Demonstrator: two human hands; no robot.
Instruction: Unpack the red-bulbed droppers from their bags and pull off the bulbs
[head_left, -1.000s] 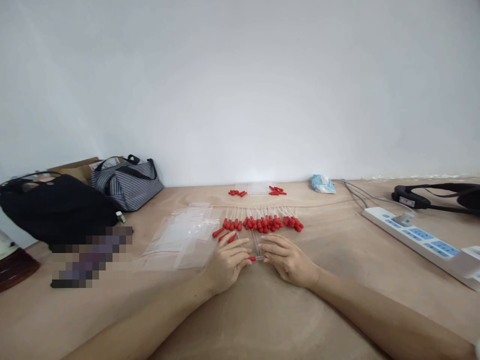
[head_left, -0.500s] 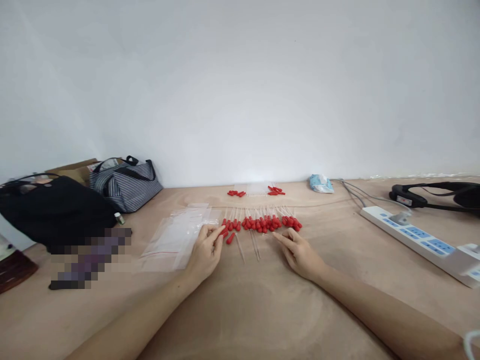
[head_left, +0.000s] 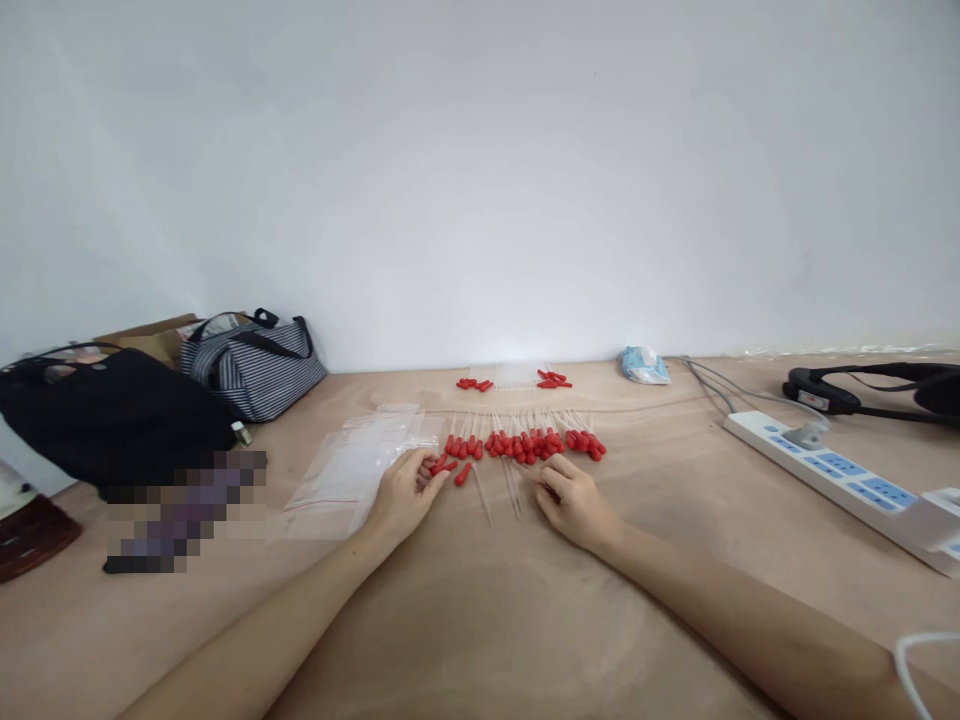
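My left hand (head_left: pixel 407 492) is closed at the left end of the group, with red rubber bulbs (head_left: pixel 441 464) at its fingertips. My right hand (head_left: pixel 576 502) pinches a thin clear glass tube (head_left: pixel 523 467) that points left. Beyond my hands lies a row of droppers, with red bulbs (head_left: pixel 517 446) towards me and clear tubes (head_left: pixel 480 422) pointing away. Between my hands are a loose red bulb (head_left: pixel 463 475) and several loose glass tubes (head_left: pixel 484 497). How many bulbs my left fingers grip is hard to see.
Clear zip bags (head_left: pixel 341 470) lie left of my left hand. Further back are more red-bulbed droppers (head_left: pixel 553 380) on a clear bag. A striped bag (head_left: pixel 266 370) and a black bag (head_left: pixel 127 420) stand left; a tissue pack (head_left: pixel 645 365), power strip (head_left: pixel 817 475) and black headset (head_left: pixel 832 392) are right.
My right hand has moved slightly left and its fingers have curled in around the tube. My left hand has shifted a little left, its fingers now drawn in with red bulbs at the tips.
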